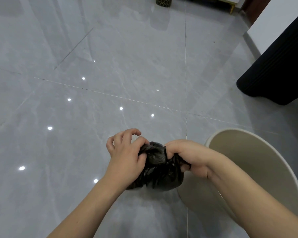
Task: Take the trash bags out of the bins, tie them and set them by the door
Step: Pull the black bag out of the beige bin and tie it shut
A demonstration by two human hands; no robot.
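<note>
A small black trash bag (159, 170) sits on the grey tiled floor just left of a cream round bin (258, 169). My left hand (126, 157) pinches the gathered plastic at the bag's top left, with its other fingers curled above. My right hand (187, 157) grips a twisted end of the plastic at the top right. The bag's neck is bunched between both hands. No liner shows inside the bin.
A dark fabric-covered furniture piece (278, 66) stands at the right, against a white wall. A dark patterned pot (163, 1) and a gold furniture leg (232, 8) lie at the far top. Glossy grey floor tiles (93, 100) spread to the left and ahead.
</note>
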